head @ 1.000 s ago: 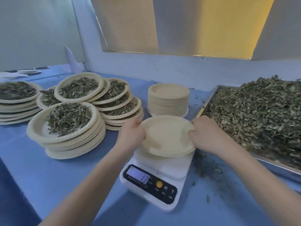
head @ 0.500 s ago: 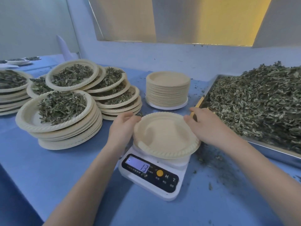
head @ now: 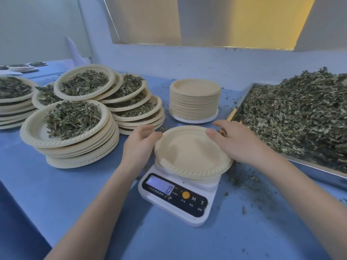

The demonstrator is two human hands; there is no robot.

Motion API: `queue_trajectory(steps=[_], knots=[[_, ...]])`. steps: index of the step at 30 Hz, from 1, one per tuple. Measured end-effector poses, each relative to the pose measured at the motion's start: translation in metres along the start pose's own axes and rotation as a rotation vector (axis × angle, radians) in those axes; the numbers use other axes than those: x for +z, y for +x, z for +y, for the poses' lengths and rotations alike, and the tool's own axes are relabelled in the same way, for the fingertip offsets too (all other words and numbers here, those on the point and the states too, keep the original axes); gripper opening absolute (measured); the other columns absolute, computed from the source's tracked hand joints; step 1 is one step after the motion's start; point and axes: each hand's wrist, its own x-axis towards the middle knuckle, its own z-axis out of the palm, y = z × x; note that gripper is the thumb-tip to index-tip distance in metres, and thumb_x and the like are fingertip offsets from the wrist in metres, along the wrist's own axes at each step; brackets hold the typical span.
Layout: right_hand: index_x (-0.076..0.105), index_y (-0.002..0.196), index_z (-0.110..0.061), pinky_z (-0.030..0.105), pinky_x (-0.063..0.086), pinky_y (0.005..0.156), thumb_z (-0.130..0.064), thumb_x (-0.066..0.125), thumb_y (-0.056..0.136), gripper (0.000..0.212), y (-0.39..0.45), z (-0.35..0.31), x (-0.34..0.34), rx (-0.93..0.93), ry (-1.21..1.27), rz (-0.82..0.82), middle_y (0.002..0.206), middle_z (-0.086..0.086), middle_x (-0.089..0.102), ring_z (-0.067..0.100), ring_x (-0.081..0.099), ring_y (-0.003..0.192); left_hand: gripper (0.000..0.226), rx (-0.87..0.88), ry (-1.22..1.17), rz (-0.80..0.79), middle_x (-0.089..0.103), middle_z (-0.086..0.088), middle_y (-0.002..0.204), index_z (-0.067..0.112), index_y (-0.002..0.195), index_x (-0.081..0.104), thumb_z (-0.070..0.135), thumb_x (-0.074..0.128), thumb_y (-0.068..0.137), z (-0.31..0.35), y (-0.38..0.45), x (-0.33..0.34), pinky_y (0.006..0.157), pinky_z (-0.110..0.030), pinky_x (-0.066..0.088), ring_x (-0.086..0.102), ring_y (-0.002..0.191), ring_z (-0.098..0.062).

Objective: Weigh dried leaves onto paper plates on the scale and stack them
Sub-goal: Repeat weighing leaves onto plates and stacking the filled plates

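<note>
An empty paper plate (head: pixel 191 152) lies on the white digital scale (head: pixel 176 199), whose display reads 0. My left hand (head: pixel 139 145) is at the plate's left rim, thumb against the edge and fingers curled beside it. My right hand (head: pixel 240 143) holds the far right rim, thumb on top and fingers behind. To the right, a metal tray (head: pixel 319 169) holds a heap of loose dried leaves (head: pixel 296 117). Behind the scale stands a stack of empty plates (head: pixel 195 100). Stacks of leaf-filled plates (head: pixel 75 121) stand on the left.
The blue tabletop (head: pixel 75 194) carries leaf crumbs to the right of the scale. More filled plate stacks (head: pixel 13 102) sit at the far left edge. A pale wall runs along the back. The table's front left edge drops off at the lower left.
The plate has settled lower on the scale and my hands have slid along its rim. The scale display has gone from 13 to 0. The camera has moved closer.
</note>
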Motion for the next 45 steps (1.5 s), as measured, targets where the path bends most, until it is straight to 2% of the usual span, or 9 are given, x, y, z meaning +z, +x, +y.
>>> queue_trajectory(steps=[9, 15, 20, 25, 30, 32, 35, 40, 45], knots=[[0.026, 0.146, -0.029, 0.041, 0.033, 0.107, -0.092, 0.031, 0.052, 0.113, -0.023, -0.004, -0.023, -0.105, -0.021, -0.142, 0.139, -0.002, 0.039, 0.015, 0.033, 0.132, 0.029, 0.422, 0.365, -0.064, 0.059, 0.018, 0.109, 0.026, 0.113, 0.063, 0.023, 0.061, 0.084, 0.045, -0.002, 0.031, 0.081, -0.013, 0.032, 0.048, 0.099, 0.000], [0.051, 0.126, -0.022, 0.038, 0.042, 0.098, -0.062, 0.055, 0.069, 0.069, -0.010, 0.027, -0.053, -0.097, 0.022, -0.029, 0.124, 0.007, 0.054, 0.021, 0.051, 0.117, 0.032, 0.613, 0.612, -0.431, 0.064, -0.002, 0.118, 0.014, 0.115, 0.062, 0.010, 0.049, 0.087, 0.090, 0.001, 0.125, 0.085, -0.022, 0.035, 0.053, 0.113, -0.018], [0.038, 0.140, -0.016, 0.038, 0.047, 0.091, -0.054, 0.068, 0.072, 0.083, -0.005, 0.090, -0.080, 0.078, -0.120, -0.019, 0.133, 0.010, 0.051, 0.023, 0.055, 0.111, 0.040, 0.564, 0.853, -0.679, 0.057, -0.010, 0.125, 0.011, 0.130, 0.048, 0.012, 0.047, 0.089, 0.100, 0.012, 0.202, 0.081, -0.027, 0.036, 0.051, 0.115, -0.027], [0.033, 0.146, -0.020, 0.023, 0.039, 0.054, -0.035, 0.059, 0.086, 0.067, 0.027, 0.146, -0.097, 0.257, -0.181, -0.122, 0.090, -0.006, 0.053, 0.004, 0.052, 0.067, 0.042, 0.383, 1.163, -0.818, 0.050, -0.021, 0.124, 0.000, 0.130, 0.039, 0.009, 0.042, 0.089, 0.100, 0.027, 0.237, 0.061, -0.036, 0.056, 0.060, 0.065, -0.024], [0.040, 0.141, -0.011, 0.030, 0.043, 0.085, -0.029, 0.033, 0.097, 0.048, 0.072, 0.152, -0.082, 0.296, -0.227, -0.255, 0.140, 0.015, 0.045, 0.029, 0.052, 0.113, 0.052, 0.237, 0.948, -0.882, 0.056, -0.016, 0.110, 0.002, 0.135, 0.034, -0.001, 0.043, 0.084, 0.091, 0.044, 0.249, 0.067, -0.033, 0.055, 0.065, 0.083, -0.024], [0.057, 0.112, -0.003, 0.029, 0.045, 0.078, -0.023, 0.027, 0.100, 0.038, 0.084, 0.148, -0.069, 0.228, -0.257, -0.347, 0.111, 0.013, 0.060, 0.032, 0.055, 0.099, 0.057, 0.234, 0.909, -0.877, 0.054, -0.018, 0.118, 0.006, 0.139, 0.031, 0.000, 0.044, 0.084, 0.091, 0.052, 0.251, 0.077, -0.036, 0.054, 0.063, 0.089, -0.023], [0.048, 0.074, -0.010, 0.025, 0.035, 0.052, -0.018, 0.028, 0.098, 0.032, 0.095, 0.144, -0.072, 0.130, -0.301, -0.312, 0.069, 0.002, 0.049, 0.022, 0.052, 0.069, 0.055, 0.338, 1.018, -0.798, 0.049, -0.018, 0.117, 0.006, 0.137, 0.032, 0.009, 0.049, 0.085, 0.091, 0.071, 0.253, 0.073, -0.037, 0.050, 0.055, 0.093, -0.028], [0.049, 0.134, -0.022, 0.035, 0.042, 0.098, -0.014, 0.030, 0.096, 0.044, 0.104, 0.147, -0.081, 0.082, -0.256, -0.291, 0.138, 0.003, 0.050, 0.022, 0.049, 0.119, 0.069, 0.300, 1.022, -0.913, 0.051, -0.013, 0.121, 0.012, 0.150, 0.012, 0.006, 0.040, 0.088, 0.095, 0.073, 0.262, 0.058, -0.024, 0.040, 0.050, 0.075, -0.015], [0.053, 0.118, -0.014, 0.031, 0.042, 0.080, -0.017, 0.034, 0.098, 0.028, 0.074, 0.153, -0.081, -0.006, -0.197, -0.395, 0.112, 0.004, 0.057, 0.019, 0.053, 0.095, 0.044, 0.307, 0.774, -0.922, 0.059, -0.004, 0.116, 0.014, 0.125, 0.055, -0.003, 0.040, 0.087, 0.094, 0.068, 0.246, 0.069, -0.022, 0.042, 0.054, 0.081, -0.012]])
